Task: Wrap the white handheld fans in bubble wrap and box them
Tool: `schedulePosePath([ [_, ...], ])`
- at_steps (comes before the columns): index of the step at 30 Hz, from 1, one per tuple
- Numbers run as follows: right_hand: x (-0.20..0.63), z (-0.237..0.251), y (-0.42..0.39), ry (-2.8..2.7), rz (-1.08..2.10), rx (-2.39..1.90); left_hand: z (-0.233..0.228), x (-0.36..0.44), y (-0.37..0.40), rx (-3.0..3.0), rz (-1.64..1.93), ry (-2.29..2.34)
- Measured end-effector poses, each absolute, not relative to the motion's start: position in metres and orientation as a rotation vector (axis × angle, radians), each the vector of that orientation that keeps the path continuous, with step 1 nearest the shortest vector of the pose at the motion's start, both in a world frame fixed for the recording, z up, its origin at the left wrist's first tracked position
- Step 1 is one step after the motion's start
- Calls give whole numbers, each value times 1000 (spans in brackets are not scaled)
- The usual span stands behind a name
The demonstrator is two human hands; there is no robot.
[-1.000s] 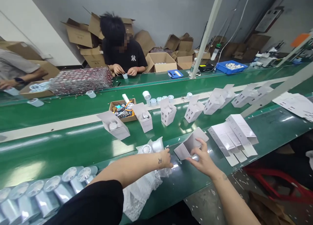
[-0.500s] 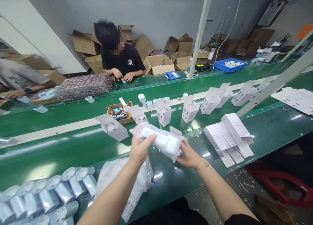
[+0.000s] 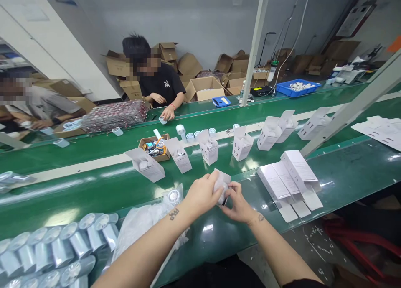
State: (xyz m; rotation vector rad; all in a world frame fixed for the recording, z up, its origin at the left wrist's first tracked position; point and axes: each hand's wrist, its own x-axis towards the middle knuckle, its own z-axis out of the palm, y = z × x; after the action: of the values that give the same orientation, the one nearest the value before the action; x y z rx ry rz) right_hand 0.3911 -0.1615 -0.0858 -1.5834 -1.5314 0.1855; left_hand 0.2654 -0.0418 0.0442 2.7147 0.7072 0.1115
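Observation:
Just in front of me, my left hand [image 3: 203, 194] is closed over a white item in a clear plastic bag [image 3: 222, 187], pushed down at the mouth of an upright white carton. The raised flap of this white carton [image 3: 224, 175] shows behind the bag; most of the carton is hidden by my hands. On its right side, my right hand [image 3: 238, 202] grips the carton, with thumb and fingers at its rim. Beyond stands a row of open white cartons [image 3: 209, 151] with items inside. Flat white cartons [image 3: 283, 181] lie to the right.
Bagged pale-blue parts [image 3: 67, 242] and a heap of plastic bags [image 3: 138, 225] lie at the left. A small cardboard box [image 3: 161, 155] of parts sits on the green line. A slanted metal post [image 3: 341, 114] rises right. Two co-workers [image 3: 161, 85] sit across.
The bagged white item has gone from lying across between both hands to standing end-down in the carton. My left hand moved right, over it. The co-worker opposite has reached forward with a white cup.

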Motion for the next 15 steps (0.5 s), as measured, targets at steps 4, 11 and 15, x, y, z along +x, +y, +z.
schedulePosePath([
  [4,393,-93,-167,-1479,184,-1561,44,279,-48,2908,-249,650],
  [11,389,-81,-178,-1435,316,-1483,4,260,-51,3115,-196,278],
  [15,400,-82,-207,-557,182,-1561,-12,277,-48,3180,-261,340],
])
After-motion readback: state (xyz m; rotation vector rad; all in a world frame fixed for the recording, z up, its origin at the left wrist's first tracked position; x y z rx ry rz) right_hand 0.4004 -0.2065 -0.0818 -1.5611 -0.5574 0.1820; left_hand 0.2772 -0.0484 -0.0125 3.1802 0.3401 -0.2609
